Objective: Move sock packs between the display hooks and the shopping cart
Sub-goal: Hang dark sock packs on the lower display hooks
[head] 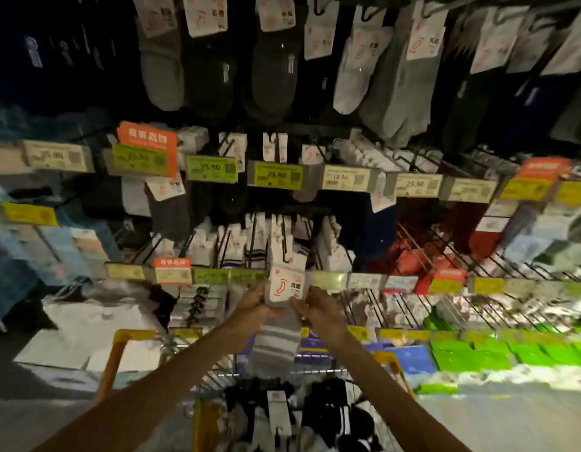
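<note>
Both hands are clamped on one sock pack (285,286), which sits at the front end of a black display hook (284,247). The left hand (250,306) grips the left edge of its white card, and the right hand (318,309) pinches the right edge. The pack's grey striped socks hang down between the wrists. More white-carded packs sit behind it on the same hook. Below the hook is the shopping cart (119,349) with its yellow frame, holding dark and white packs (279,415).
</note>
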